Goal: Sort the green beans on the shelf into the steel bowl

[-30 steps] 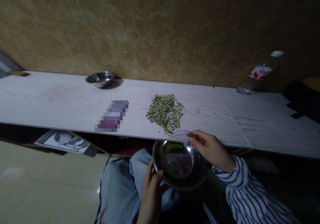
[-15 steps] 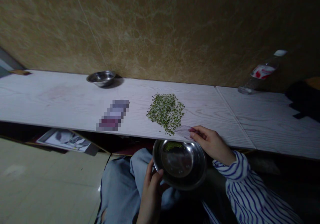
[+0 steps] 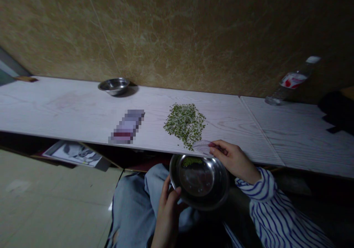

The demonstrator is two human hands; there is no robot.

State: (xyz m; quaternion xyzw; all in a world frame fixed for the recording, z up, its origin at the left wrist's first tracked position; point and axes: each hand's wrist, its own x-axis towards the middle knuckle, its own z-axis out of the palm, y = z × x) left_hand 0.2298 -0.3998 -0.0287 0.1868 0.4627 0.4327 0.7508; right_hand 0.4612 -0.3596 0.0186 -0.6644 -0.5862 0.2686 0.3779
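My left hand [image 3: 169, 207] is closed on the left rim of a large steel bowl [image 3: 218, 192], which is tilted below the table's front edge. Inside it, small green beans [image 3: 191, 161] lie along the far side. Between thumb and fingers, my right hand [image 3: 231, 157] pinches a thin see-through plastic piece [image 3: 201, 147] with a curved edge, low over the tabletop. Its full shape is partly hidden by the fingers. Just beyond it spreads a loose pile of green beans [image 3: 184, 122], a few of them close to the plastic piece.
A smaller steel bowl [image 3: 114, 87] stands near the wall. Left of the pile lies a blurred-out flat object [image 3: 127, 127]. A clear bottle [image 3: 290, 81] with a white cap stands at the right, beside a dark object [image 3: 339, 107]. Open shelves run beneath the table [image 3: 69, 111].
The view has shifted slightly, so the table things sit a little further right. Both hands, the bowl and the bean pile look almost unchanged.
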